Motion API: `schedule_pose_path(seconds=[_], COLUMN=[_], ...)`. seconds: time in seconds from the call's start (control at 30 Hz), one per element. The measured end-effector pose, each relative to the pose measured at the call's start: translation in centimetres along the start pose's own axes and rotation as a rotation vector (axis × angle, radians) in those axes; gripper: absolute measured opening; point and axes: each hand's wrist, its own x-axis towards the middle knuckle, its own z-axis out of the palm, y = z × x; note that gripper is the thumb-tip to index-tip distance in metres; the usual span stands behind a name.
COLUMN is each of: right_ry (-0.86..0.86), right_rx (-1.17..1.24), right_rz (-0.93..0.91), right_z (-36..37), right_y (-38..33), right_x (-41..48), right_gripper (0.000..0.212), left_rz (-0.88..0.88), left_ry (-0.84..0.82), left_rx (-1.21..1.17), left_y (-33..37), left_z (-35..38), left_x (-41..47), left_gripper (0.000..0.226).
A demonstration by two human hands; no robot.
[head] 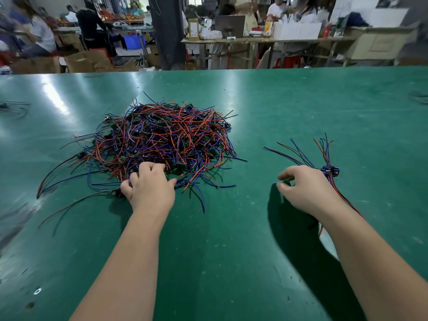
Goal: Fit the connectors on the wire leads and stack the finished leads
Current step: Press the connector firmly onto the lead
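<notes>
A big tangled pile of red, blue and black wire leads (166,137) with small dark connectors lies on the green table (231,251), left of centre. My left hand (148,186) is at the pile's near edge, fingers curled around a few leads there. To the right lies a small stack of finished leads (324,158), their dark connectors (331,170) bunched together. My right hand (305,191) hovers just left of that stack, its fingers loosely curled with nothing visibly in them; wires run under its wrist.
A few stray leads (14,107) lie at the far left edge and more wires (419,97) at the far right. Beyond the table's far edge are other benches, cardboard boxes and several people working.
</notes>
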Motion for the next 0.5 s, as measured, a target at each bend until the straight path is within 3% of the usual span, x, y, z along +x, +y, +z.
schedule_pose_path(seconds=[0.17, 0.33, 0.43, 0.5], right_ry=[0.001, -0.002, 0.003, 0.06], right_rx=[0.006, 0.011, 0.013, 0.055], right_rz=[-0.001, 0.013, -0.003, -0.049], right_z=[0.1, 0.0, -0.1, -0.2], right_y=[0.0, 0.0, -0.1, -0.4], right_x=[0.0, -0.1, -0.3, -0.4], right_gripper=[0.028, 0.027, 0.026, 0.021], left_rz=[0.037, 0.018, 0.147, 0.262], left_ry=[0.025, 0.213, 0.403, 0.434], left_rx=[-0.032, -0.107, -0.297, -0.579], left_y=[-0.3, 0.3, 1.1, 1.7], left_z=[0.2, -1.2, -2.2, -3.2], left_x=[0.1, -0.5, -0.9, -1.3], left_gripper=[0.028, 0.025, 0.026, 0.026])
